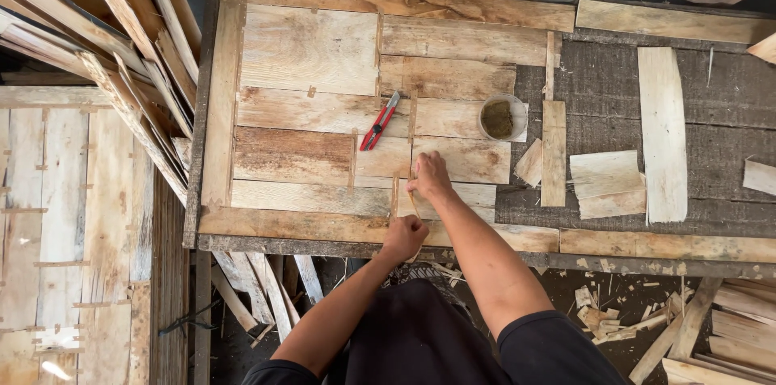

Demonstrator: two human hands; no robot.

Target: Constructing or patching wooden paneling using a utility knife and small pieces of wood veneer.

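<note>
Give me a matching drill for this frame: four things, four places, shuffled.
Things:
1. red utility knife
2. round cup
3. right hand
4. left hand

Places:
A. at the near edge of the panel, closed in a fist
B. on the veneer sheets, left of the cup
C. pressing on a veneer sheet just beyond the other hand
D. at the right edge of the veneer patchwork, with dark paste inside

Pairs: 1-B, 2-D, 3-C, 4-A
</note>
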